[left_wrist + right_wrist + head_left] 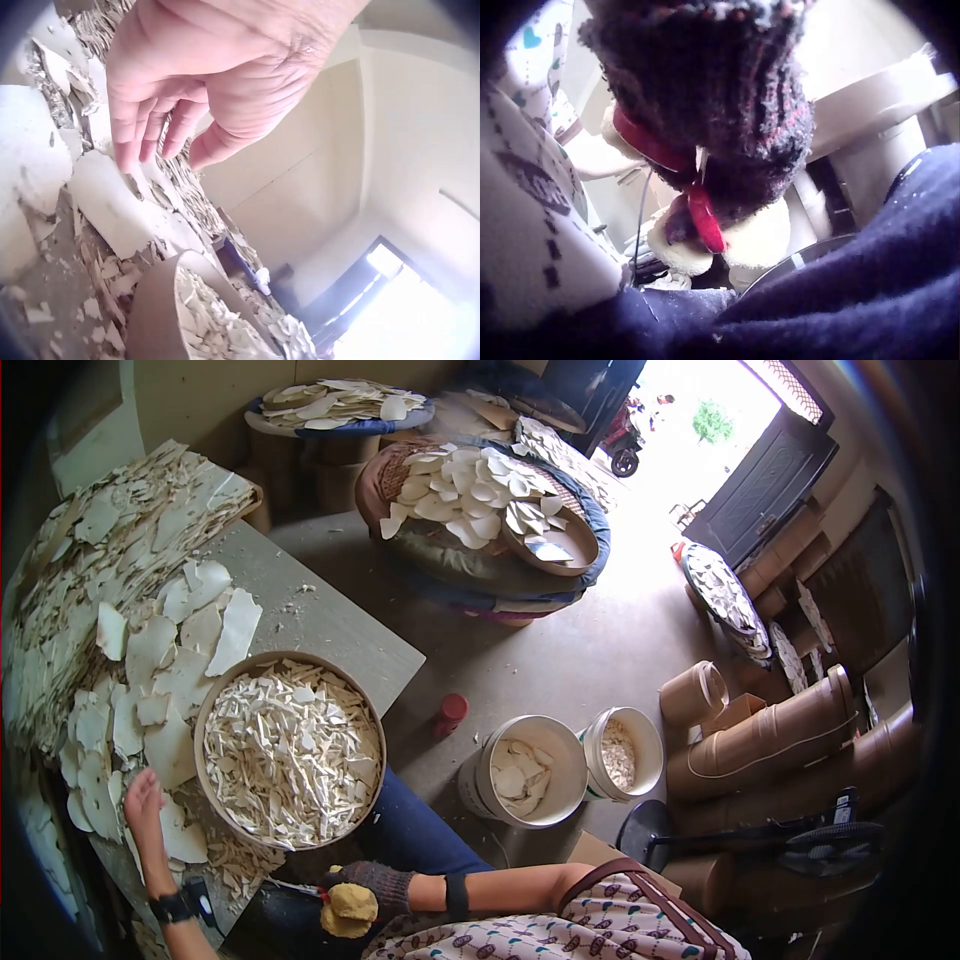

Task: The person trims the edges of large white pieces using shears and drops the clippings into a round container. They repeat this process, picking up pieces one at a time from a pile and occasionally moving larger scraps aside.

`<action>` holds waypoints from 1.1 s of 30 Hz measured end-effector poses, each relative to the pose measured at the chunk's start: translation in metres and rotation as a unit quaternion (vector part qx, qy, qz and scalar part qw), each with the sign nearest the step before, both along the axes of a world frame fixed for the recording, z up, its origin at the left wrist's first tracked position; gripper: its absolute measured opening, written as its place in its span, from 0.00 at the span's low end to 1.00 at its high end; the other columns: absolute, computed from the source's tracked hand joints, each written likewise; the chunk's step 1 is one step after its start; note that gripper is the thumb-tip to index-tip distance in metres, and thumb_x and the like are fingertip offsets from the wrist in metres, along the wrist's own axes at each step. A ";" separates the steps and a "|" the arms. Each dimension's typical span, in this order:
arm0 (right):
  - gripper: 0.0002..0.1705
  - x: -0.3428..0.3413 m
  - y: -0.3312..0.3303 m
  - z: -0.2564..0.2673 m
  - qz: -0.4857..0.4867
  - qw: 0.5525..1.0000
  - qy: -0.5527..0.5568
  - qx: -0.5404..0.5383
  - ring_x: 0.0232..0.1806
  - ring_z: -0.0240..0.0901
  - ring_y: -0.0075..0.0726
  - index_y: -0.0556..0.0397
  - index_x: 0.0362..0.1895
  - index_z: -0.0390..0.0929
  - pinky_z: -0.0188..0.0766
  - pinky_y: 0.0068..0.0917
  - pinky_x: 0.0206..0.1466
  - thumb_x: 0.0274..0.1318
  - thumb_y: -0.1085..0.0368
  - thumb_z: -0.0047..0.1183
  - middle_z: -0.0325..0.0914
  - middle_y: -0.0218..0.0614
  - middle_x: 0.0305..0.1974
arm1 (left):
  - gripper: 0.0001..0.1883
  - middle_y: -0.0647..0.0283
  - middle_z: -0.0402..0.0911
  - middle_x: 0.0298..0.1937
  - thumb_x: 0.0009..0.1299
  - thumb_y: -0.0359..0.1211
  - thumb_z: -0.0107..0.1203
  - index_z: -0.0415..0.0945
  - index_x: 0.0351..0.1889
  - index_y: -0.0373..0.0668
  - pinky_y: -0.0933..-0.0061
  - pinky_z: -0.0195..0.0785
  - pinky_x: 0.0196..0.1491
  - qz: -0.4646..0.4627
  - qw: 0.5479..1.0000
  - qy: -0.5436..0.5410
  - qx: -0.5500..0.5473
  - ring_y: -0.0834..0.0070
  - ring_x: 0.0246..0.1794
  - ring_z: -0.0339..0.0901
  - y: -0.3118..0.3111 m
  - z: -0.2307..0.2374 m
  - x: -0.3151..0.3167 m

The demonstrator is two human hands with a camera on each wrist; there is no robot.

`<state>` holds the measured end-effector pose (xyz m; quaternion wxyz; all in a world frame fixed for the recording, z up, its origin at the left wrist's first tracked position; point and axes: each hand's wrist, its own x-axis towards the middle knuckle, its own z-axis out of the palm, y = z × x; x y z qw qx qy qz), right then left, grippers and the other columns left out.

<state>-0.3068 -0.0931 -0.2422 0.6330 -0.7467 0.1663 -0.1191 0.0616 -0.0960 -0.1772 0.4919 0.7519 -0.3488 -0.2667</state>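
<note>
My bare left hand (146, 810) reaches over pale, flat, irregular pieces (95, 785) at the left of the worktable. In the left wrist view that hand (217, 75) has its fingers loosely bent downward, with the tips right at a large pale piece (124, 206) and nothing gripped. My right hand (378, 886), in a dark knitted glove, holds red-handled scissors (705, 217) low by my lap. Yellow padding (350, 910) is wrapped about the handles. A thin blade points left towards the table edge. The glove (705, 97) hides much of the grip.
A round tub (203, 760) heaped with cut pale strips stands at the table's front edge. Layered pale sheets (110, 520) pile up behind. Two white buckets (470, 775) and a red container (452, 712) are on the floor. Loaded round trays (590, 575) stand further back, near an open doorway.
</note>
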 end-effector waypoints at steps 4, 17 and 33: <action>0.12 -0.002 0.002 0.008 0.007 0.997 -0.059 0.041 0.39 0.73 0.33 0.53 0.40 0.73 0.70 0.26 0.44 0.50 0.66 0.51 0.76 0.38 0.35 | 0.24 0.48 0.70 0.52 0.62 0.34 0.49 0.64 0.54 0.31 0.69 0.58 0.56 -0.011 0.973 -0.220 0.068 0.60 0.54 0.67 -0.051 -0.062 0.075; 0.22 0.004 0.002 -0.016 -0.004 0.996 0.010 0.087 0.41 0.72 0.49 0.52 0.42 0.72 0.69 0.33 0.46 0.41 0.55 0.56 0.75 0.45 0.38 | 0.34 0.45 0.74 0.43 0.47 0.44 0.64 0.68 0.47 0.32 0.62 0.64 0.48 0.086 0.895 -0.375 0.227 0.54 0.44 0.72 -0.103 -0.055 0.060; 0.23 0.004 0.005 -0.009 0.021 0.999 0.026 0.007 0.42 0.71 0.49 0.50 0.44 0.71 0.68 0.33 0.46 0.40 0.57 0.56 0.74 0.45 0.39 | 0.17 0.63 0.70 0.45 0.63 0.30 0.51 0.66 0.49 0.36 0.76 0.56 0.52 0.092 0.988 0.057 -0.111 0.74 0.47 0.66 -0.077 -0.030 0.124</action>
